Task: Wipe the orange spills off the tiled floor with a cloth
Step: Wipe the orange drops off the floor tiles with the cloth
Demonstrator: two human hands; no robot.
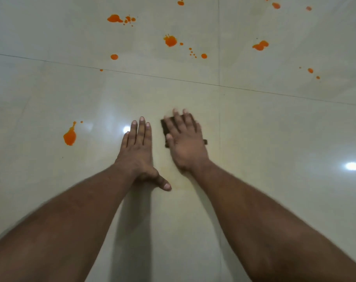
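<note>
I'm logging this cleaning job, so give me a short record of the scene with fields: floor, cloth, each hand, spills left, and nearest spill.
floor: glossy pale tiled floor, thin dark grout lines
cloth: small dark folded cloth, flat on the tile, mostly hidden under the right hand
right hand: pressed palm-down on the cloth, blurred
left hand: flat on bare tile, fingers extended, holding nothing
spills left: many orange splashes, mostly beyond the grout line
nearest spill: large orange drip-shaped spill, left of the left hand
residue: faint yellowish smear between the hands
</note>
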